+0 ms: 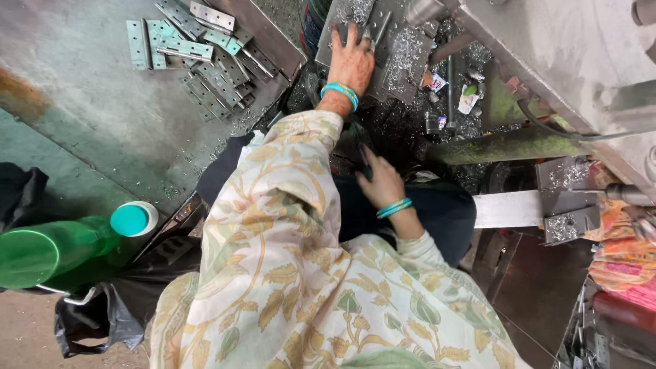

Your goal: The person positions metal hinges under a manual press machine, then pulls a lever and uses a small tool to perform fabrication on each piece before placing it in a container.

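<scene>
Pressed flat with fingers spread, the left hand rests on a shaving-strewn metal plate; the right hand, its grip hidden, sits nearer the lap; many finished-looking hinges lie left of that plate.

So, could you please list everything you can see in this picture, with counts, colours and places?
hinges: a loose pile, too many to count, silver-grey, upper left on the metal sheet
metal plate: one, grey, strewn with shavings, top centre under the left hand
shavings: many, silvery, around the plate
bottle: one, green with a teal cap, lying at left
black bag: one, lower left
machine: one, grey, upper right
cloth: red and orange, right edge
bangles: teal, on both wrists
left hand: flat on the plate
right hand: centre, over dark cloth; what it holds is unclear
</scene>
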